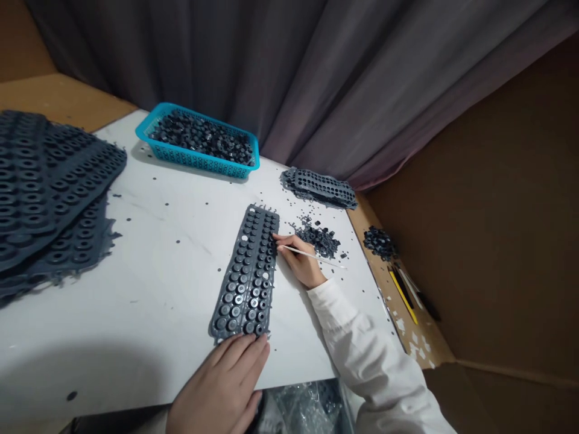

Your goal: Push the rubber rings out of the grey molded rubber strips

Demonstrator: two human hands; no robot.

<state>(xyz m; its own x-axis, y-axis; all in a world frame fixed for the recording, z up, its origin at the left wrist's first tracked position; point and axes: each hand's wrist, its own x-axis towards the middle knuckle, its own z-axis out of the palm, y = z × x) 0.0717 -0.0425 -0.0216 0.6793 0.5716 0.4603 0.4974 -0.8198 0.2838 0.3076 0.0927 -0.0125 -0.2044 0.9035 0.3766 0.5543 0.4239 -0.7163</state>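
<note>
A long dark grey rubber strip [246,271] studded with round ring parts lies lengthwise in the middle of the white tabletop [158,289]. My left hand [221,386] rests flat on the strip's near end, fingers stretched out together, pinning it down. My right hand [301,260], in a white sleeve, is closed in a pinch on a thin white stick [316,256]. The stick's tip touches the strip's right edge near its far end. A small heap of loose dark ring parts [321,238] lies just beyond my right hand.
A blue basket [199,158] full of dark parts stands at the back. Stacked rubber sheets [45,193] cover the left side. Emptied strips [319,187] pile at the back right. Another small heap [379,241], a yellow tool [402,295] and cardboard walls lie to the right.
</note>
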